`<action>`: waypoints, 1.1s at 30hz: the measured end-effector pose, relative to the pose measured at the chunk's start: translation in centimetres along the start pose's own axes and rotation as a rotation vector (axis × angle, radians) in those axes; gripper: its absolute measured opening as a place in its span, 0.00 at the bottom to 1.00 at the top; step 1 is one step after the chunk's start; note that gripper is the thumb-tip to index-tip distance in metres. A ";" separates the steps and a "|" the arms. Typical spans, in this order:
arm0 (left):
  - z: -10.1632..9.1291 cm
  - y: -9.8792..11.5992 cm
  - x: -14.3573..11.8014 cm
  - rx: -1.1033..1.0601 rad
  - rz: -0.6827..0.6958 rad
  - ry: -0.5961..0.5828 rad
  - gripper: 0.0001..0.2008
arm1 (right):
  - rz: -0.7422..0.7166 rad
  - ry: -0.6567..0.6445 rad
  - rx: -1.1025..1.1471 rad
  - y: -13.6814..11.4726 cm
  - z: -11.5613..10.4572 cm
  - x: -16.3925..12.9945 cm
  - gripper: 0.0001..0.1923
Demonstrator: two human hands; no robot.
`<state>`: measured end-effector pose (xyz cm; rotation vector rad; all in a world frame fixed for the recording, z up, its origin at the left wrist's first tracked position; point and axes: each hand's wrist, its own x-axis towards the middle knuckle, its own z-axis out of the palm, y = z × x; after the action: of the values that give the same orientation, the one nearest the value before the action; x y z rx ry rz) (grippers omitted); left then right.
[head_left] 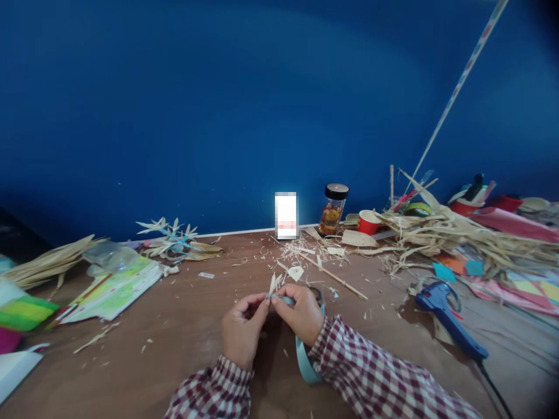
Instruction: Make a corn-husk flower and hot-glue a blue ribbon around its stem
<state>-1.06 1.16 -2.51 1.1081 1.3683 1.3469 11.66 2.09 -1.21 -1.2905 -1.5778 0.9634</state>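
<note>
My left hand [243, 327] pinches the base of a small pale dried-husk sprig [274, 283] between thumb and fingertips. Pressed close against it, my right hand [303, 313] is closed on a light blue tape [307, 368]. A stretch of that tape runs to the sprig's base, and the rest hangs as a loop below my right wrist. The fingertips of both hands meet, so the exact join is hidden. Just beyond the hands lie husk scraps [296, 273] and a thin stick [345, 283]. Behind my right hand a dark ring-shaped thing [315, 294] is partly hidden.
A blue glue gun [452, 320] with its cord lies at right. Behind it are piled dried husks [471, 238], a red cup [369, 222] and a lidded jar [333, 210]. Finished-looking husk sprigs with blue stems [174, 241] and a green-white plastic packet [116, 288] lie left.
</note>
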 end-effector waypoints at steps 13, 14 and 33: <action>-0.3 1.1 -0.6 0.373 0.464 0.011 0.08 | 0.009 -0.010 0.081 -0.3 0.4 -0.5 0.10; -0.3 1.1 -0.6 0.388 0.481 -0.009 0.09 | 0.018 -0.011 0.100 -0.3 0.4 -0.4 0.10; -0.1 1.3 -1.8 0.365 0.454 -0.133 0.18 | 0.071 0.051 0.162 -0.9 -0.7 0.4 0.11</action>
<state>-0.79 -0.61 -1.15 1.8064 1.3446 1.3295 11.96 2.34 -0.08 -1.2549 -1.3928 1.0716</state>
